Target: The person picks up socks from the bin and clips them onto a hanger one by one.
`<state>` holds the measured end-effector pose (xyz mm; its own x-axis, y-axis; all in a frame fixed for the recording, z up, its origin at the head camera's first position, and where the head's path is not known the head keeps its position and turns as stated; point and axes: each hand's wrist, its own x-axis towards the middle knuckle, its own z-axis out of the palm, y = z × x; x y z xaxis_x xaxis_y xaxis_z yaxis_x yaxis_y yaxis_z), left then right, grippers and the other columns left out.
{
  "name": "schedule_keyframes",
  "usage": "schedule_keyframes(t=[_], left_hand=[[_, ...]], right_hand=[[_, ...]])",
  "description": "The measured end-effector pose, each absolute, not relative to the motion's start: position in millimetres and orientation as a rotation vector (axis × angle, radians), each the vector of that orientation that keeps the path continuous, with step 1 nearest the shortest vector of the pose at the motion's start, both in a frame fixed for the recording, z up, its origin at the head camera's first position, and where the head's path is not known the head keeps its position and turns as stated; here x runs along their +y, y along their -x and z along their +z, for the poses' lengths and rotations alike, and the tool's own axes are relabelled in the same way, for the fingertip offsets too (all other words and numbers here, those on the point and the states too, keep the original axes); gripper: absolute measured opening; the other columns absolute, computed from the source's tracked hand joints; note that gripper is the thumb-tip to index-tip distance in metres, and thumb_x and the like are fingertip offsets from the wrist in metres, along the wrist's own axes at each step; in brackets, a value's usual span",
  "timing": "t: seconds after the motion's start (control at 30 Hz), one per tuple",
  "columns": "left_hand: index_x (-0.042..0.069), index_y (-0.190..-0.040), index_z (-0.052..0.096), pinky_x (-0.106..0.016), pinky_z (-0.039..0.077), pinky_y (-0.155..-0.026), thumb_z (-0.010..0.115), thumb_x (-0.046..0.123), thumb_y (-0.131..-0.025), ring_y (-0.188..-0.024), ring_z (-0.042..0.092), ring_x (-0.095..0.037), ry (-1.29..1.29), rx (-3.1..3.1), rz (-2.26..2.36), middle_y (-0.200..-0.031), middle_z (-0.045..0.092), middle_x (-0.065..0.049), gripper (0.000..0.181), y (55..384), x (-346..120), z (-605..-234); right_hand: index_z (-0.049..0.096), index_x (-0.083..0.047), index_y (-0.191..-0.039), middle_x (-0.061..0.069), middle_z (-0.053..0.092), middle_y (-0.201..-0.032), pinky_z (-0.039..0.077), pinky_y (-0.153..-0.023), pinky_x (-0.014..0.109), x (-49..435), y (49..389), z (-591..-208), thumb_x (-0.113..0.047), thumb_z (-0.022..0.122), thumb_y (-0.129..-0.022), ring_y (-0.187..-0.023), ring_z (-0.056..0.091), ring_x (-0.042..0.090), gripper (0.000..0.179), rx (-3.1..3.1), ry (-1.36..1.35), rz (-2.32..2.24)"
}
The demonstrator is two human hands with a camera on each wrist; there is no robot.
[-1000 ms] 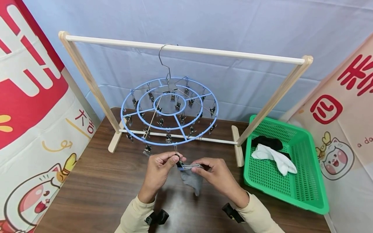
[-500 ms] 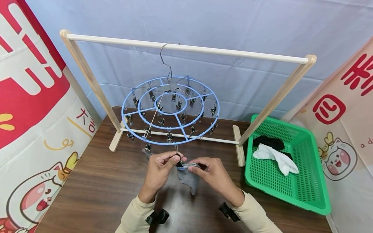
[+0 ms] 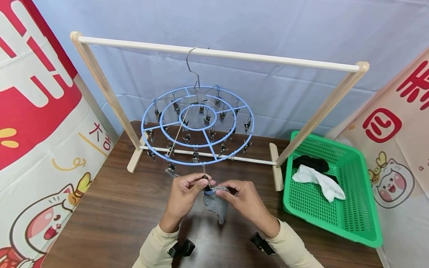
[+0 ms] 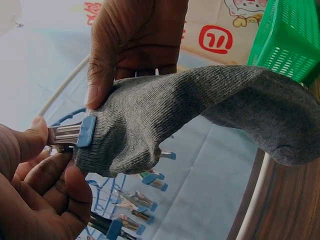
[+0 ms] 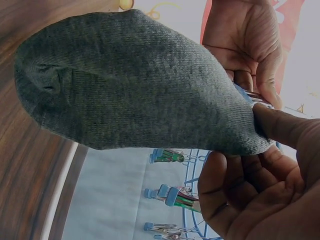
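A grey sock (image 3: 215,204) hangs below the front of a round blue clip hanger (image 3: 209,144). My left hand (image 3: 182,193) pinches the metal arms of a hanger clip (image 4: 70,135) between thumb and fingers. The clip's blue tip lies over the sock's cuff in the left wrist view. On the other side, my right hand (image 3: 249,201) pinches the cuff, thumb on one face and fingers behind. The sock's toe dangles loose in the right wrist view. A bit of grey cloth (image 3: 171,173) shows under another front clip, partly hidden by my left hand.
The hanger's hook hangs on the white bar (image 3: 268,57) of a wooden stand. Several other clips dangle from the rings. At right, a green basket (image 3: 370,216) holds a white sock (image 3: 320,182) and black cloth (image 3: 311,163).
My right hand has shifted slightly left, closer to my left hand, and the sock has swung left with it. My left hand keeps its pinch on the clip.
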<state>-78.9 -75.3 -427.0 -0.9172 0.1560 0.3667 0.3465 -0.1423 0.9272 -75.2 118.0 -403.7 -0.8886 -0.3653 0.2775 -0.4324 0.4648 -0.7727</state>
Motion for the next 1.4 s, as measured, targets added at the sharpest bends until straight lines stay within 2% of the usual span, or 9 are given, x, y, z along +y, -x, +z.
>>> schedule_keyframes(t=[0.33,0.6,0.87,1.1,1.4], left_hand=[[-0.005,-0.101,0.068,-0.03,0.054,-0.082,0.061,-0.001,-0.092,-0.091,0.07,-0.028,0.557,-2.028,-2.199,-0.088,0.073,-0.014,0.012,75.8,-77.2,-426.1],[-0.008,-0.103,0.066,-0.028,0.055,-0.076,0.061,-0.003,-0.092,-0.086,0.07,-0.021,0.591,-2.021,-2.18,-0.088,0.072,-0.017,0.013,73.9,-85.4,-427.0],[-0.01,-0.104,0.066,-0.025,0.054,-0.071,0.064,-0.003,-0.09,-0.081,0.069,-0.016,0.531,-2.039,-2.144,-0.085,0.072,-0.017,0.016,71.5,-91.4,-426.3],[-0.006,-0.104,0.068,-0.024,0.053,-0.066,0.065,-0.001,-0.09,-0.079,0.069,-0.014,0.504,-2.072,-2.104,-0.085,0.072,-0.015,0.016,70.8,-96.1,-424.0],[-0.003,-0.107,0.067,-0.022,0.051,-0.059,0.066,0.0,-0.09,-0.076,0.068,-0.014,0.48,-2.099,-2.097,-0.087,0.072,-0.014,0.018,68.8,-101.5,-419.5]], right_hand=[[0.075,-0.012,-0.093,-0.007,0.07,-0.081,0.042,-0.049,0.022,121.6,73.2,-405.0,-0.015,0.077,-0.082,-0.055,0.047,0.002,0.011,-2.664,-0.68,1.459],[0.073,-0.008,-0.093,-0.005,0.069,-0.079,0.052,-0.058,0.025,132.6,71.5,-410.0,-0.01,0.077,-0.082,-0.066,0.06,0.005,0.012,-2.672,-0.63,1.503],[0.072,-0.014,-0.092,-0.007,0.068,-0.079,0.05,-0.056,0.024,150.9,70.8,-416.3,-0.01,0.075,-0.085,-0.064,0.06,0.006,0.009,-2.687,-0.516,1.469],[0.072,-0.012,-0.095,-0.002,0.069,-0.081,0.048,-0.056,0.025,170.7,72.1,-417.2,-0.012,0.071,-0.088,-0.066,0.059,0.01,0.007,-2.726,-0.379,1.469],[0.073,-0.007,-0.094,0.002,0.07,-0.08,0.046,-0.056,0.024,203.7,80.3,-415.4,-0.01,0.071,-0.089,-0.065,0.056,0.007,0.006,-2.727,-0.27,1.287]])
